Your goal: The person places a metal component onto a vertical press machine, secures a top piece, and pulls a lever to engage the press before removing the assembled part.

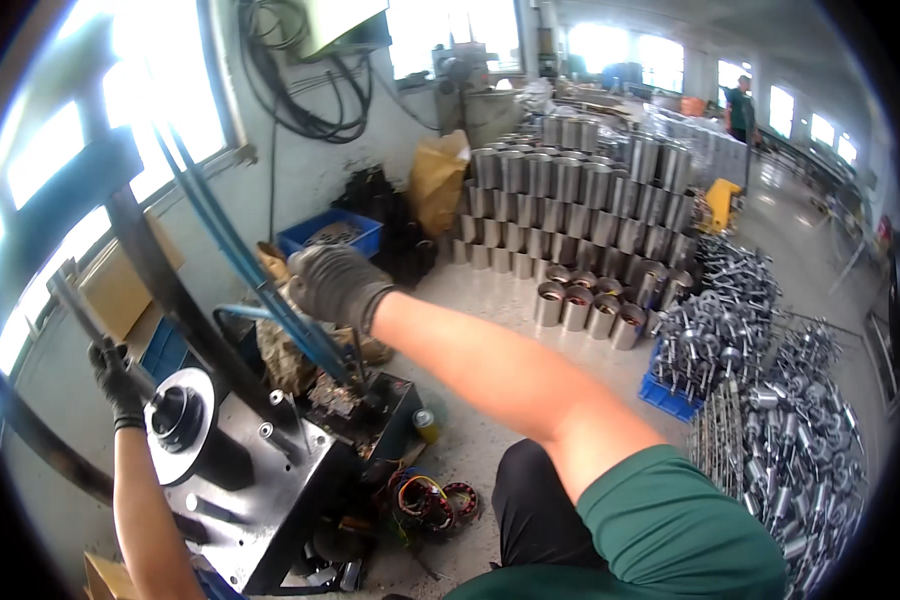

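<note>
My left hand (118, 385), in a dark grey work glove, is wrapped round a metal shaft (82, 318). The shaft's lower end meets a black hub in the middle of a round, pale metal disc (198, 440) on a steel bench plate (295, 462). My right hand (338, 287), also gloved, is closed at the end of my outstretched arm, beside the blue hoses (232, 243). What its fingers hold, if anything, is hidden. A dark press frame (185, 300) stands between my hands.
Steel cylinders (570, 185) stand stacked beyond my right arm. Metal shafts with gears (715, 325) lie heaped on the right. A blue bin (360, 240) sits by the wall. Wound coils (435, 505) and a small can (425, 427) are on the floor. A person (740, 110) stands far off.
</note>
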